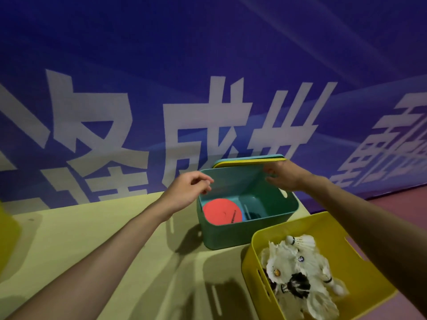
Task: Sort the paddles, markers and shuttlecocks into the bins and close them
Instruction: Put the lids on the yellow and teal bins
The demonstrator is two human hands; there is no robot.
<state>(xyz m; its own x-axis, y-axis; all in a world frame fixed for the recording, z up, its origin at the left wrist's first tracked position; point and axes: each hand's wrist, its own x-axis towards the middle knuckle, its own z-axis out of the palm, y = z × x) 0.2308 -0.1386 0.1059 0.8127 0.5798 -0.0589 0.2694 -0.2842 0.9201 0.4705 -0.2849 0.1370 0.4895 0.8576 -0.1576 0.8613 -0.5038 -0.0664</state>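
**Asker:** Which step are you on?

**Me:** Closing the bins, I'd judge. The round red-faced paddle (221,211) lies flat in the teal plastic bin (231,236), beside something dark I can't make out. I can't pick out any markers. The white feathered shuttlecocks (298,271) are heaped in the yellow plastic bin (323,224) at my right. Both bins stand open on the pale green table (80,227).

**Asker:** And your hands?

**Me:** My right hand (286,175) grips the right end of the lid stack (249,160), two flat plastic lids, teal over yellow, perched at the teal bin's back rim. My left hand (188,190) hovers by the back-left corner with its fingers curled. I can't tell whether they touch the rim.

**Asker:** What does the next move call for?

**Me:** I have to part the teal lid from the yellow one. Then I bring it forward, level it over the teal bin and press it down all round.
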